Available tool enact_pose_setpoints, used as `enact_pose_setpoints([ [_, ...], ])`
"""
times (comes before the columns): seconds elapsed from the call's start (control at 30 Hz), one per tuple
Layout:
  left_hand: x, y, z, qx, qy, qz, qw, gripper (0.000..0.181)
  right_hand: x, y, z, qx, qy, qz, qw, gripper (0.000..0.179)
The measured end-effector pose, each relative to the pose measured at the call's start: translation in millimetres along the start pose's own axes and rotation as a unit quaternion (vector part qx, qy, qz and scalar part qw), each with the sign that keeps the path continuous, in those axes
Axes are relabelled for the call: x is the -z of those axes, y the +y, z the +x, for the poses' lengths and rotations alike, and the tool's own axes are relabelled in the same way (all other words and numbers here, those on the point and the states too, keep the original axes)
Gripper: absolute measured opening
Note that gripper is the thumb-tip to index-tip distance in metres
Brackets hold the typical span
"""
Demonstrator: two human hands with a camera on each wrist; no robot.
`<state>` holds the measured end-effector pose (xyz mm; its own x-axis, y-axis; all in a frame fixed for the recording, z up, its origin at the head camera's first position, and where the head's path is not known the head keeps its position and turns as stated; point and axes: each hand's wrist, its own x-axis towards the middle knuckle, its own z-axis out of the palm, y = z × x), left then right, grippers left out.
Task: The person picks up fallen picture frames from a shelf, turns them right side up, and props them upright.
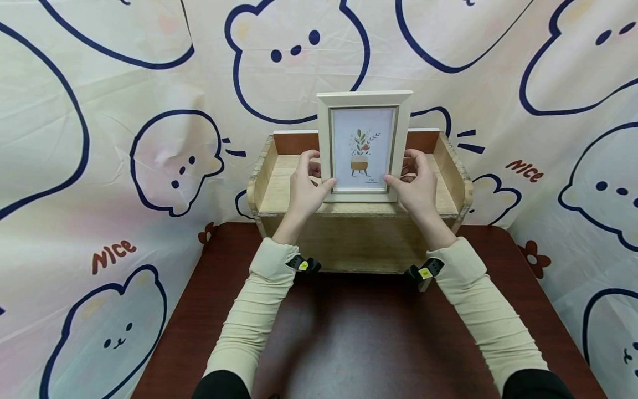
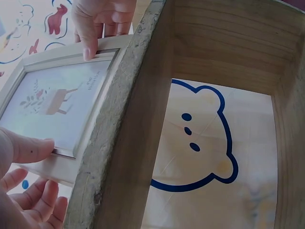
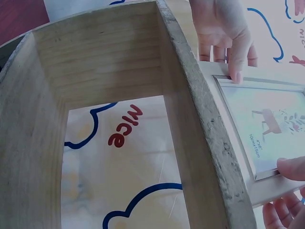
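Note:
Both hands hold a white picture frame (image 1: 365,196) upright by its lower sides, its print of a potted plant (image 1: 360,152) facing me. At its left edge, my left hand (image 1: 305,185) grips with the thumb on the front and the other fingers behind. My right hand (image 1: 417,183) does the same on the right edge. The frame stands at the front of the upper shelf of a small wooden rack (image 1: 359,244), its lower edge close to the shelf's front edge. In the left wrist view the picture frame (image 2: 57,102) lies alongside the rack's board (image 2: 107,124).
The rack stands on a dark red-brown table (image 1: 344,332), near its back edge. Raised side panels (image 1: 454,172) flank the upper shelf. Below it is an open compartment, seen in the right wrist view with wooden walls (image 3: 105,62). A cartoon-printed cloth (image 1: 164,83) hangs behind and around.

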<state>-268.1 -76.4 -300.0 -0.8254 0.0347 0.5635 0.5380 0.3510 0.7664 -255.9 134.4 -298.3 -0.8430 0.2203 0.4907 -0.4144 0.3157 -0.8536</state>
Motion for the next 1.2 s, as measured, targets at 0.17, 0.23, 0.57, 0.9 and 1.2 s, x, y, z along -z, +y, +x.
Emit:
enact_pose_setpoints([
  [0.17, 0.3, -1.7, 1.0, 0.001, 0.003, -0.002, 1.0000, 0.049, 0.1, 0.3, 0.1, -0.002, -0.002, -0.005, 1.0000, 0.049],
  [0.23, 0.5, -2.0, 1.0, 0.002, 0.003, -0.003, 1.0000, 0.048, 0.2, 0.2, -0.1, -0.002, -0.003, -0.007, 1.0000, 0.048],
  [0.57, 0.6, -0.6, 0.3, -0.002, 0.004, -0.011, 0.9999, 0.040, 2.3, 1.4, 0.8, 0.011, 0.002, 0.000, 0.9999, 0.043],
  [0.9, 1.9, -1.4, -2.1, -0.008, 0.016, -0.026, 0.9995, 0.035, 8.3, -16.7, -6.9, 0.047, 0.004, -0.019, 0.9987, 0.031],
  [1.2, 2.5, -1.4, -3.4, -0.009, 0.012, -0.027, 0.9995, 0.034, 10.5, -35.1, -15.2, 0.051, 0.002, -0.009, 0.9986, 0.029],
])
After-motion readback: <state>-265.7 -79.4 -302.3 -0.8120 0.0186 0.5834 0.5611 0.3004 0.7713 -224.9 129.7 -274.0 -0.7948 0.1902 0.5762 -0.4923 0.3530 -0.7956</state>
